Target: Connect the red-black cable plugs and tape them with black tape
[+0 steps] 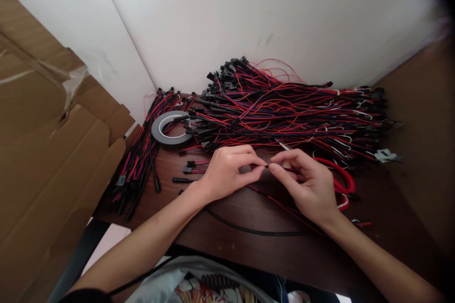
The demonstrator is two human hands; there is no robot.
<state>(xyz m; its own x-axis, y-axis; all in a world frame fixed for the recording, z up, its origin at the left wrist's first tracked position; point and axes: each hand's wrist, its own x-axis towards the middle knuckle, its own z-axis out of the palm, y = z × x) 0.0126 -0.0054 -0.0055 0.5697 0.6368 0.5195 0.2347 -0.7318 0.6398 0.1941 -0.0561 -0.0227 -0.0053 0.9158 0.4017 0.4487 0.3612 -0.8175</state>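
My left hand (pixel 232 170) and my right hand (pixel 309 182) meet fingertip to fingertip over the middle of the table. Both pinch a thin dark wire (pixel 266 166), which shows only in the small gap between them. Beneath my hands a red and black cable (pixel 272 198) and a thicker black cable (pixel 249 232) lie across the wood. Small black connectors (pixel 188 169) stick out left of my left hand. Beyond my right hand are red-handled scissors (pixel 343 175), partly hidden by it, with a blade tip showing past my fingers.
A large pile of red and black wire harnesses (pixel 263 109) lies along the white wall (pixel 249 19). A smaller bundle (pixel 138 156) and a grey tape roll (pixel 156 130) are to the left. Cardboard (pixel 46 161) stands at the left; a brown panel (pixel 423 142) bounds the right.
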